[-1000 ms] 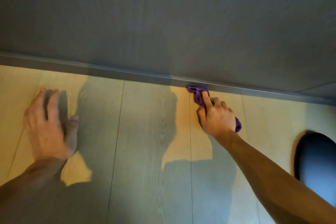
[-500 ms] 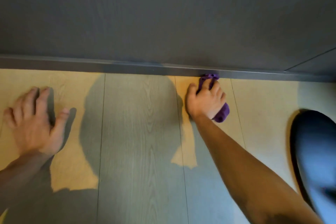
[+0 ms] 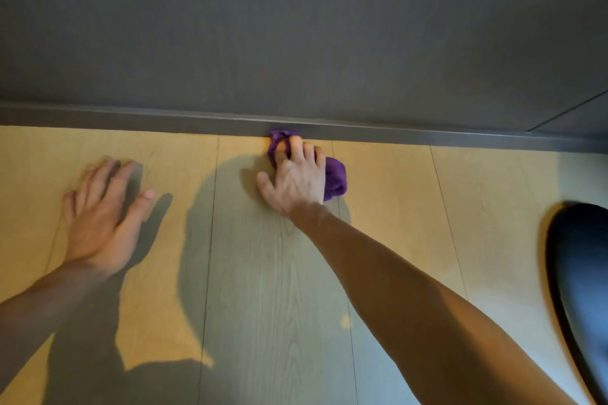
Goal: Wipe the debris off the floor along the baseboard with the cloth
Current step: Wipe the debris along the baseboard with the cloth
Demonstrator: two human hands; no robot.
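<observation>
A bunched purple cloth (image 3: pixel 335 177) lies on the light wood floor (image 3: pixel 394 191), its far tip touching the grey baseboard (image 3: pixel 164 120). My right hand (image 3: pixel 296 177) presses down on the cloth with the fingers curled over it, index finger pointing into the corner where floor meets baseboard. My left hand (image 3: pixel 105 214) rests flat on the floor to the left, fingers spread, holding nothing. No debris is visible at this size.
A dark grey wall (image 3: pixel 296 26) rises above the baseboard. A dark rounded object (image 3: pixel 579 289) sits at the right edge on the floor. Shadows of my arms and head fall across the planks.
My right hand has slid the cloth leftward along the baseboard. My left hand has shifted on the floor and looks blurred. The view has moved.
</observation>
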